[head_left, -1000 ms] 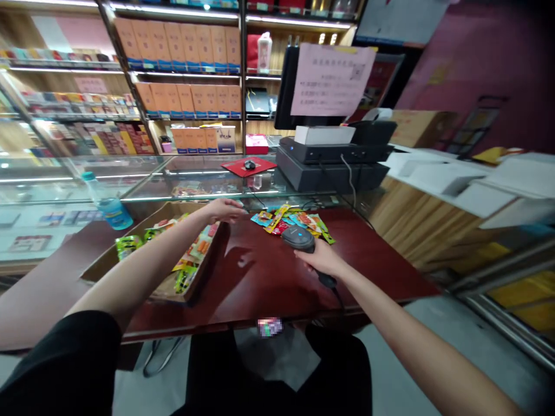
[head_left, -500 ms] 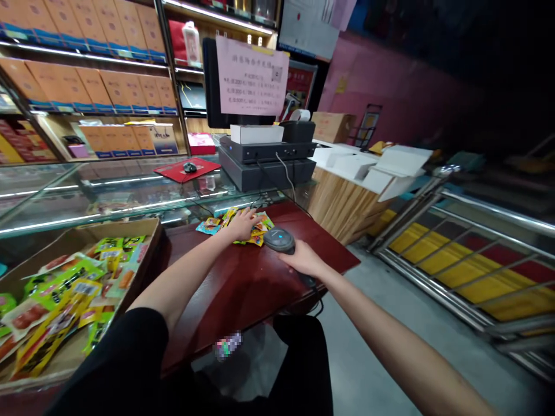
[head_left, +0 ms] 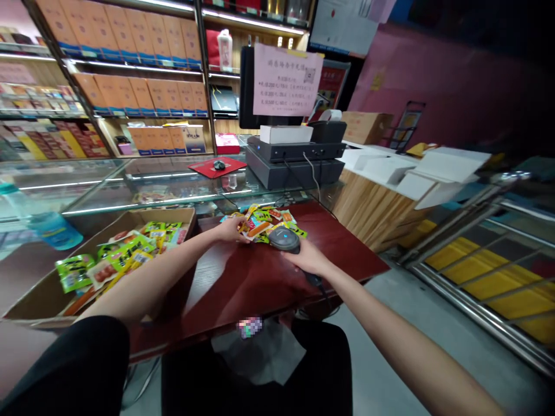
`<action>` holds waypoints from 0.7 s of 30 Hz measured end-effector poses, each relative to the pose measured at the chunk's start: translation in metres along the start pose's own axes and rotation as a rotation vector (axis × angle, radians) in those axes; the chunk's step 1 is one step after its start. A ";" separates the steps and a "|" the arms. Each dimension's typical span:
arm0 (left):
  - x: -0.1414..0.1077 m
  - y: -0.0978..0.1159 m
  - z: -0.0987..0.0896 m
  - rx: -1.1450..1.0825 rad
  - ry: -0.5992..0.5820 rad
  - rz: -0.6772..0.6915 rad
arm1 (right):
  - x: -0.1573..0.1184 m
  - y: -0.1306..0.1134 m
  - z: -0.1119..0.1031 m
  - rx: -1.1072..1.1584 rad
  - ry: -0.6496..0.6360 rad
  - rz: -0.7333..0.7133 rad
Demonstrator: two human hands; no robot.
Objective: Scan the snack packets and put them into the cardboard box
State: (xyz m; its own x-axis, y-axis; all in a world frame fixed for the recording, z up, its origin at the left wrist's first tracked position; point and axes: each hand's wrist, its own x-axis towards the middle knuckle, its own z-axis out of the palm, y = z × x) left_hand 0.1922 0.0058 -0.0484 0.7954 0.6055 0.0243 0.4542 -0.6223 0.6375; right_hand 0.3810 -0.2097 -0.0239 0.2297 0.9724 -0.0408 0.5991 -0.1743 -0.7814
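Note:
My left hand [head_left: 229, 230] reaches over the dark red wooden counter [head_left: 255, 289], its fingers pinching the edge of a snack packet [head_left: 250, 227] at the near side of a loose pile of colourful snack packets [head_left: 271, 221]. My right hand [head_left: 309, 257] grips a black handheld barcode scanner [head_left: 284, 240], whose head sits just above the pile's near right edge. The scanner's cable [head_left: 315, 281] trails from the handle under my wrist. To the left, a cardboard box [head_left: 43, 303] holds many more packets, and my left forearm passes over its corner.
A glass display counter [head_left: 151, 193] stands behind the wooden counter, with a red mouse mat [head_left: 217, 167] on it. A stacked black till [head_left: 295, 159] sits beyond the pile. A blue bottle [head_left: 54, 230] stands at left. Shelves of boxes rise behind; a metal railing [head_left: 477, 306] runs at right.
My left hand has moved from the top of the pile to pinching a packet at its near edge. The pile looks more spread. My right hand still holds the scanner.

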 end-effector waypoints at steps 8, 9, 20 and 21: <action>-0.079 -0.036 -0.038 -1.033 0.174 -0.443 | 0.015 -0.037 0.037 -0.021 -0.105 -0.096; -0.083 -0.036 -0.040 -1.048 0.208 -0.441 | 0.017 -0.040 0.042 -0.012 -0.116 -0.100; -0.082 -0.035 -0.027 -0.969 0.280 -0.404 | 0.023 -0.044 0.083 0.025 -0.125 -0.096; -0.083 -0.035 -0.027 -0.975 0.279 -0.400 | 0.022 -0.044 0.085 0.028 -0.123 -0.087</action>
State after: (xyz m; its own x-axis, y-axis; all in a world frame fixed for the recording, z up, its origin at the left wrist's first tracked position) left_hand 0.0997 -0.0088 -0.0523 0.4861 0.8443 -0.2254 0.0482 0.2316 0.9716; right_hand 0.2951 -0.1676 -0.0433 0.0812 0.9956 -0.0463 0.5907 -0.0855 -0.8023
